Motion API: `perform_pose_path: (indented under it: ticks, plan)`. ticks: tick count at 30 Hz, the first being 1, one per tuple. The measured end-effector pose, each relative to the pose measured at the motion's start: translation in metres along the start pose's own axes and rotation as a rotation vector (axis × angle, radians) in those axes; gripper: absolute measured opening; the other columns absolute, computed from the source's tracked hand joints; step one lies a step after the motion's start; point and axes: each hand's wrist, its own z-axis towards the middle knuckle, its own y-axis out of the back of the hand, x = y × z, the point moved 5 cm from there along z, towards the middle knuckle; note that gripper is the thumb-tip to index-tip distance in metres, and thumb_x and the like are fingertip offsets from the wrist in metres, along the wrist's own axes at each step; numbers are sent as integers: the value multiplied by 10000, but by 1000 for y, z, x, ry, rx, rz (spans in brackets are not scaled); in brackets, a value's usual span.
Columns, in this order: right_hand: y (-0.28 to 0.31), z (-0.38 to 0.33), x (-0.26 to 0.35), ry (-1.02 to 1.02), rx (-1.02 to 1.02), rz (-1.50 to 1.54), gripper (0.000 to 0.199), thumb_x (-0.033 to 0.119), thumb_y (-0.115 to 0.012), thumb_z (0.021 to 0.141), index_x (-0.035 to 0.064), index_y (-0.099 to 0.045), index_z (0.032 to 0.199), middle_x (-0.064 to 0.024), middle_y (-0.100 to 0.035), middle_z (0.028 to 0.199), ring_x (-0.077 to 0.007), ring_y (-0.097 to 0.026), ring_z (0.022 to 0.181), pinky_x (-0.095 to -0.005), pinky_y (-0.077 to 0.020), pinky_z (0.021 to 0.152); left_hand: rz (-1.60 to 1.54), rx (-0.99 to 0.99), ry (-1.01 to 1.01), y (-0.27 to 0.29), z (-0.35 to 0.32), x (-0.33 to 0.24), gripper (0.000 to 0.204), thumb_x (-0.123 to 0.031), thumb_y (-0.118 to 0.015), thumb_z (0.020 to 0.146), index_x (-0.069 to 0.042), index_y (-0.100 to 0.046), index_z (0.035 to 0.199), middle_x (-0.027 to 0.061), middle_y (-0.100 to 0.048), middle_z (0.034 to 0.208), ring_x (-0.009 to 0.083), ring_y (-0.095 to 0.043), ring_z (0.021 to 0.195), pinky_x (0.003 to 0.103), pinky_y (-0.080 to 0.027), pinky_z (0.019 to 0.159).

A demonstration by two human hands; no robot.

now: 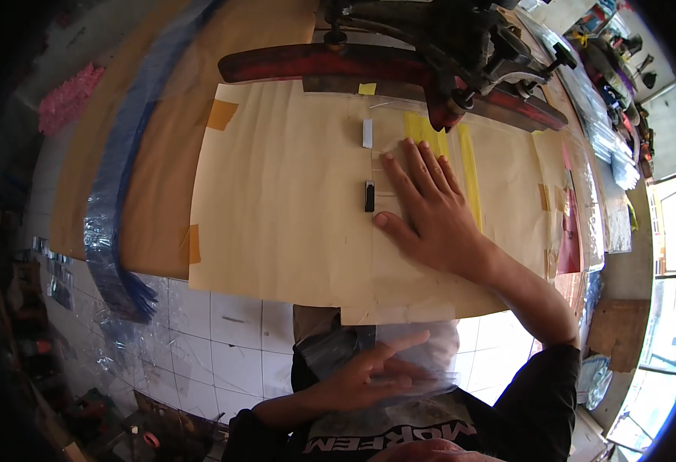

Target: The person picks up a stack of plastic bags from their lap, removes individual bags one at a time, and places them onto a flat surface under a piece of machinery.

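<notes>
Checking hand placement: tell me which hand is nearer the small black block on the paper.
Right. The right hand lies flat beside the black block; the left hand is low by the lap.

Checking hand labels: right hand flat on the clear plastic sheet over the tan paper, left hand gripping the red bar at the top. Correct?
Not quite. In the head view the right hand does lie flat on the clear plastic sheet over the tan paper, but the left hand is near the body on clear film, not on the red bar.

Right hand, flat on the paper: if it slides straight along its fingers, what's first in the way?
The right hand points up-table over a clear plastic sheet with yellow tape strips. The red machine bar looks like the first solid obstacle, though its height above the paper is unclear.
</notes>
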Motion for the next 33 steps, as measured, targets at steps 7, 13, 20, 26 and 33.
perform_pose_path:
  ticks: [7,13,20,26,33]
  plan:
    - [0,0,0,-5,-1,19,703,501,-483,940,6,-380,1429,-333,-322,1451,-487,-262,1383,-544,-190,1136,-31,8,-8,1,1,2,661,-2,-549,944,-64,-187,1494,188,-631,1207,266,-586,1189,399,-415,1056]
    - [-1,1,0,-12,-7,11,700,497,-489,938,0,-391,1421,-344,-325,1443,-494,-266,1379,-544,-192,1134,-23,10,33,1,2,5,661,-7,-548,946,-58,-186,1496,190,-630,1210,263,-582,1196,392,-406,1058]
    - [-1,2,-1,-14,-6,18,702,491,-497,932,1,-387,1423,-343,-318,1447,-491,-263,1382,-543,-188,1136,-91,-6,46,2,2,5,676,-15,-554,946,-55,-177,1505,192,-629,1207,258,-584,1188,383,-404,1055]
    - [-1,3,0,-16,0,25,705,491,-503,929,6,-382,1426,-340,-316,1449,-488,-262,1382,-540,-187,1138,-69,-31,31,4,3,3,670,-24,-559,947,-49,-186,1503,196,-628,1206,251,-581,1189,375,-407,1046]
    - [2,2,-1,-9,-9,22,704,493,-501,930,9,-383,1428,-338,-313,1452,-487,-262,1382,-539,-191,1136,-58,-33,11,1,3,3,666,-24,-560,947,-44,-192,1501,192,-632,1202,251,-577,1195,372,-406,1045]
